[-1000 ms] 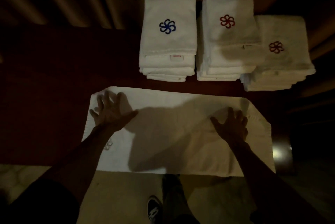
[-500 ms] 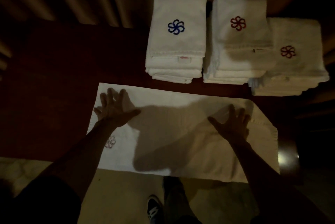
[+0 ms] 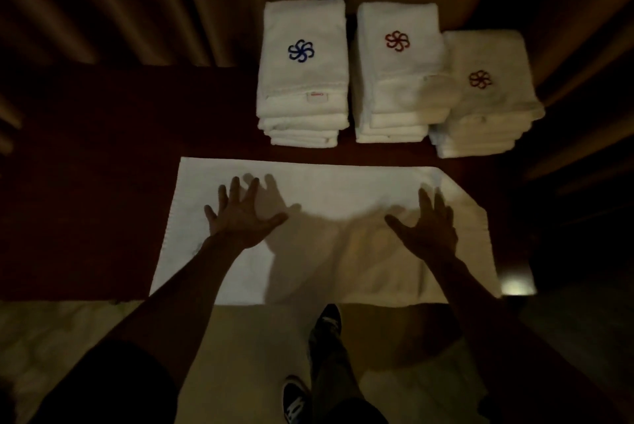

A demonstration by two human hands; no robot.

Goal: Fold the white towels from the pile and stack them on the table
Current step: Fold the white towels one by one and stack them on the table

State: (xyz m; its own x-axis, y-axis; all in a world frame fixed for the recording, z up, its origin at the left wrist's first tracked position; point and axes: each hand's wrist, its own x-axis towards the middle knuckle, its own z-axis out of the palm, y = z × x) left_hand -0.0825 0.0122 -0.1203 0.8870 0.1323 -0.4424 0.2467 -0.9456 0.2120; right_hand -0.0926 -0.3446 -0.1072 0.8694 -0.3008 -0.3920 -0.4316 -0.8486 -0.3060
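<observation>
A white towel [image 3: 329, 190] lies spread flat on the dark table [image 3: 85, 183], its near edge hanging over the table's front. My left hand [image 3: 242, 216] presses on the towel's left part with fingers spread. On the right part, my right hand [image 3: 429, 224] lies flat, fingers straight. Behind the towel stand three stacks of folded white towels: one with a blue flower emblem [image 3: 303, 74], one with a red emblem [image 3: 398, 70], and a lower one with a dark red emblem [image 3: 483, 94] at the right.
Curtains [image 3: 137, 2] hang behind the table. The table's left half is bare dark wood. Below the front edge are the pale floor [image 3: 257, 338], my legs and a dark shoe [image 3: 295, 399]. A small bright reflection [image 3: 514, 286] sits at the table's right corner.
Both hands have slid over the towel: the left hand toward the middle, the right hand slightly outward to the right. The view has shifted a little.
</observation>
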